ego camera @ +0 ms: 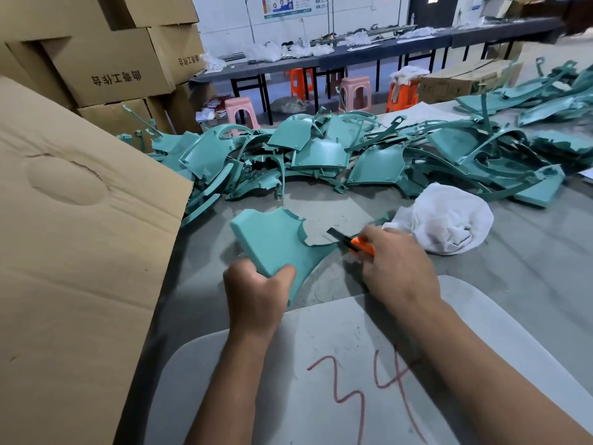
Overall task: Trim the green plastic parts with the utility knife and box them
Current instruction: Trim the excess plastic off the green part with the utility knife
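Left hand (256, 292) gripping green part (276, 242), right hand (398, 268) holding utility knife (353, 240)

Left hand (256, 292) gripping green part (272, 242) by near corner, right hand (396, 266) holding orange utility knife (354, 241), blade at part's curved edge, above grey table (513, 258).

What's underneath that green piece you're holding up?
Under the green part gripped by the left hand lies bare grey table. The right hand holds the utility knife at its edge. Whatever lies directly beneath the part's middle is hidden.
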The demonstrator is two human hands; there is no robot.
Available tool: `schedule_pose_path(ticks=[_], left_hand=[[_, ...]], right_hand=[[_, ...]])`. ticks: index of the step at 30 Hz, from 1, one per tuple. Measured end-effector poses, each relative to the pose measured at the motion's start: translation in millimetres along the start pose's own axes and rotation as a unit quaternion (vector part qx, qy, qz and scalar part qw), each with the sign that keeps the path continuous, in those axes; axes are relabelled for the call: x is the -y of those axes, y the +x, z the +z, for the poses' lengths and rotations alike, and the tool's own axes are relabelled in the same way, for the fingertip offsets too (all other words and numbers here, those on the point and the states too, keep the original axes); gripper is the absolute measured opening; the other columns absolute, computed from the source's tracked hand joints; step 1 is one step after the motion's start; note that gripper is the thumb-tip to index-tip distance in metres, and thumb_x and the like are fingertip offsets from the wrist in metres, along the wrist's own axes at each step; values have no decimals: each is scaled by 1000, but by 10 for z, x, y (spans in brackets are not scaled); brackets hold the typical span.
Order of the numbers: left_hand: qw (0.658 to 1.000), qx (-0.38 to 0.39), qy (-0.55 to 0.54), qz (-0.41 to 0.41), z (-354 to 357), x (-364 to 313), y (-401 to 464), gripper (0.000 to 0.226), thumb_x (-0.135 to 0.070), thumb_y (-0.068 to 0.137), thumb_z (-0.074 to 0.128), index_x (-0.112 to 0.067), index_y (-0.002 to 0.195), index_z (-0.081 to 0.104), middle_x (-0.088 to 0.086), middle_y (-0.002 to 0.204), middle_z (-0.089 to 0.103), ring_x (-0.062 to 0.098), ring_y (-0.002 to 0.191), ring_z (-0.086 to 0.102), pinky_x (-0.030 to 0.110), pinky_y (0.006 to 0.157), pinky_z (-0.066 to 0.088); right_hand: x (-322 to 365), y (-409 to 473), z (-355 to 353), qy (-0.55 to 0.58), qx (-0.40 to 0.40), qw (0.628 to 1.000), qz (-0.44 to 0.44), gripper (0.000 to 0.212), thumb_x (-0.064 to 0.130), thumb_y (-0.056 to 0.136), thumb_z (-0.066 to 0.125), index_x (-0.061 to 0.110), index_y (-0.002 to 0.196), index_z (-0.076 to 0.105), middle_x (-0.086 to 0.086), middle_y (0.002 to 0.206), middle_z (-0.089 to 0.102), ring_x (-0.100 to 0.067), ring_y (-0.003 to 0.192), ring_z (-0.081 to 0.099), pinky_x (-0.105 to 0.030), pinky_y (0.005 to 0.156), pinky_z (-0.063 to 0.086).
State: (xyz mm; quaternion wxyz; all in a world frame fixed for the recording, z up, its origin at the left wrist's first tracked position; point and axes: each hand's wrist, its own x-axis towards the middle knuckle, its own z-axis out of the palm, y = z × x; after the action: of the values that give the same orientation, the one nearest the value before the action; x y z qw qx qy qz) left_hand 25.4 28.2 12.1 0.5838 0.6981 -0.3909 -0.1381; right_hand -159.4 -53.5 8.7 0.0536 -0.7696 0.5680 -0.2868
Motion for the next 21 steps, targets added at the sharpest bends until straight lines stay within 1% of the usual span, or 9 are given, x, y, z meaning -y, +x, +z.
schedule_pose_path(ticks=[2,5,7,8,11,13,16,19,21], left_hand=[[1000,-23,-16,-15,-55,-24,-5,13,-21,55,67,-13,65,67,-14,59,70,0,55,67,14,44,45],[999,-45,-13,-9,-86,-82,-58,14,-22,55,67,-16,67,67,-13,65,70,-3,58,66,10,43,42],[998,-64,-6,-4,-60,-108,-78,10,-20,57,68,-16,66,65,-15,66,68,-8,56,64,9,43,41],[997,-73,-2,-4,-44,-113,-81,8,-16,60,71,-15,66,65,-16,65,66,-11,55,62,8,43,41],[997,-82,7,-9,3,-93,-96,12,-2,68,76,-10,69,68,-14,65,66,-13,53,61,7,43,41],[996,-85,12,2,32,-107,-134,12,-1,69,76,-10,70,68,-13,64,67,-12,53,61,7,42,41],[995,-94,18,12,80,-131,-188,10,-3,68,76,-10,72,70,-11,64,67,-10,54,61,7,44,43],[994,-106,8,-21,110,-128,-178,8,-4,69,75,-8,74,71,-13,66,67,-10,57,62,10,46,46],[992,-116,-3,-46,108,-118,-155,8,-4,68,74,-9,74,71,-11,68,70,-6,58,65,15,50,50]], right_hand=[[-103,63,-54,-25,-2,999,47,13,25,93,62,27,105,66,-5,98,65,-29,82,59,-39,68,52],[-186,86,-92,-65,-29,994,87,23,16,93,64,28,113,69,-6,101,65,-29,81,55,-36,65,43],[-175,64,-86,-76,-39,993,86,34,12,92,63,29,121,68,-8,107,63,-33,97,57,-39,72,44],[-165,52,-81,-80,-38,992,85,39,10,90,63,29,124,68,-10,111,62,-34,105,54,-40,77,45],[-140,55,-58,-94,-19,992,76,42,6,88,62,24,126,69,-13,116,59,-34,112,49,-43,86,47],[-118,71,-48,-103,-6,992,66,37,5,90,59,18,123,72,-13,111,60,-34,108,53,-42,85,48],[-51,35,-41,-102,-3,994,35,27,11,92,60,17,114,74,-8,99,57,-30,95,55,-39,77,47],[87,-42,-2,-79,13,997,-20,22,19,92,62,18,110,73,-2,92,52,-26,88,55,-38,71,48],[148,-64,13,-48,23,997,-54,20,26,95,61,21,110,73,2,90,50,-23,84,55,-36,66,45]])
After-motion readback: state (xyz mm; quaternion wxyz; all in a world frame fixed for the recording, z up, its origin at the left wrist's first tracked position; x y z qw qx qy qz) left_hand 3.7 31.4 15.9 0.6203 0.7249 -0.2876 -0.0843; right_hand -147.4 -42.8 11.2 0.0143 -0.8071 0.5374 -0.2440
